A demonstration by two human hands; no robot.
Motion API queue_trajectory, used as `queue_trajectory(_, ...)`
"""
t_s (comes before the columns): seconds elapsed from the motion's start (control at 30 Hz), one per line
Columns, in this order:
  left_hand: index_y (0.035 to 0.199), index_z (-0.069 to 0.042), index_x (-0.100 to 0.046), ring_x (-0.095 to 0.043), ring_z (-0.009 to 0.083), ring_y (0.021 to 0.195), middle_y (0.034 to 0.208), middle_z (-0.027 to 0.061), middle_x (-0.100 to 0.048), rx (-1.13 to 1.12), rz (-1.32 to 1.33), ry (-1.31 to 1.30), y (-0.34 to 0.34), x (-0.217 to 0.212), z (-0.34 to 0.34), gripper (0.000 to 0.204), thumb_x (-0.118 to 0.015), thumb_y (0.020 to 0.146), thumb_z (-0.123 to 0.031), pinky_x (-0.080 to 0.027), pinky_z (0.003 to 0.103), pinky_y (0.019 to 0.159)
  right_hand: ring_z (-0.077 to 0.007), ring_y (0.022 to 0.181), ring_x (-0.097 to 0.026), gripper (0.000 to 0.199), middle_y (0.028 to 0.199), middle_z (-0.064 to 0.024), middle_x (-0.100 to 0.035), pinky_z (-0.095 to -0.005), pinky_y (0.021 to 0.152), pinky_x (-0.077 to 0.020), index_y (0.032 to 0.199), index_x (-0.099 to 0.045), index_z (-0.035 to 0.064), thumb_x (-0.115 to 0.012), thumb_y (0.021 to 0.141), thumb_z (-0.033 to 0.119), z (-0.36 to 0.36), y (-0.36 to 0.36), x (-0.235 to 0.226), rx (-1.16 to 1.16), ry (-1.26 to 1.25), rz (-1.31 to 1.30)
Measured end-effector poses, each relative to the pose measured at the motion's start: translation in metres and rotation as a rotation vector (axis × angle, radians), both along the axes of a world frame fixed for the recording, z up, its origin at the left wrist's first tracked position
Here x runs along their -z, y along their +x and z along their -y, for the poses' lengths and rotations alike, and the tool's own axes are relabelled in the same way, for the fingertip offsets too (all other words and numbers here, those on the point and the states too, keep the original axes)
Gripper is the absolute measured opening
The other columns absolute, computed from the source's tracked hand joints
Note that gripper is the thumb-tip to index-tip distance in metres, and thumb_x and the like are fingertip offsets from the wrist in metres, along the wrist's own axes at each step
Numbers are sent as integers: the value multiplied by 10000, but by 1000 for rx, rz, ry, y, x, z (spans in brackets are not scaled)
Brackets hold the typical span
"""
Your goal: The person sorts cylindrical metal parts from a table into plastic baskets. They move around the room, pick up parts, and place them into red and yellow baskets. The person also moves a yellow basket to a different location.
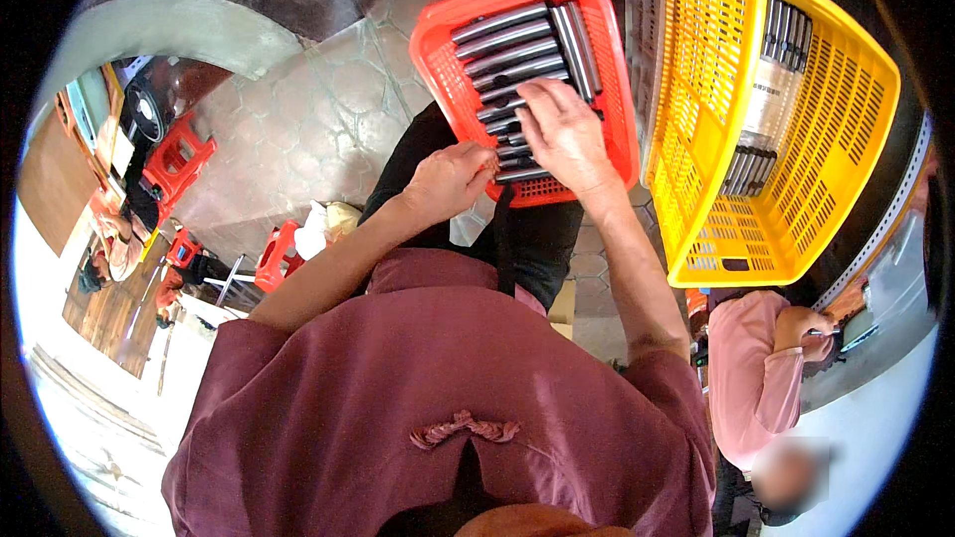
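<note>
A red plastic basket (426, 45) in front of me holds several shiny metal rods (510, 43) with dark ends. Most lie crosswise in a row, and a few lie lengthwise along the far right side. My right hand (569, 139) reaches in over the row from the right. Its bent fingers and thumb close on a rod near the middle, partly hidden under the hand. At the basket's near left corner is my left hand (450, 179), its fingertips pinched together. A small brownish bit shows at those fingertips, too small to name.
To the right stands a yellow plastic crate (686, 139) with more bundled rods (786, 35) inside, beside a grey crate (642, 50). A person in pink (761, 368) works at the lower right. Red stools (179, 164) and other people are at the left.
</note>
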State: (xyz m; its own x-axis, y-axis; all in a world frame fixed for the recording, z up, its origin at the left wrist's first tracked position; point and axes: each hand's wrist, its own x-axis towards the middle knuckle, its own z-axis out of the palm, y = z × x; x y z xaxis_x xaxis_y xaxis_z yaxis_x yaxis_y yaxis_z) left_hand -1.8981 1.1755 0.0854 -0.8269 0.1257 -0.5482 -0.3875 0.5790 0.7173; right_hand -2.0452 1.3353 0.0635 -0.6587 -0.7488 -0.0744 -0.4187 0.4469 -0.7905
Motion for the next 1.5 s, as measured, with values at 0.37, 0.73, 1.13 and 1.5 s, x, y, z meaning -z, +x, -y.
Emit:
queue_trajectory(0.37,1013,-33,-595,-633,348,884,960,162,-633,-148,-42,116,16,27,11,181,-574,893,-167,-516,402,749,-405,959,-580,659,1047,-252,-558,-472,845,-484,1125,-430,-64,-721,774,413,6,-6,77,345,718,-59)
queue_trajectory(0.73,1026,-29,-600,-662,310,826,897,178,-652,-184,107,-6,-32,61,2,204,-572,886,-174,-520,389,712,-406,934,-621,458,1006,-228,-607,-488,813,-509,980,-497,-18,-752,737,275,-1,-11,68,332,827,92)
queue_trajectory(1.13,1003,-52,-576,-504,82,586,772,-6,-552,-595,491,1206,-140,22,-4,202,-618,930,-235,-441,236,506,-223,819,-692,244,922,-140,-705,-342,738,-581,1054,-636,-10,-680,841,101,-21,-35,-26,560,-345,1507)
queue_trajectory(1.5,1155,-77,-529,-651,215,816,991,93,-647,-797,368,1279,-170,-2,-32,304,-546,948,-298,-553,368,752,-78,533,-532,370,794,-51,-628,-216,472,-438,1224,-510,0,-633,899,127,-124,-55,-83,931,-279,744)
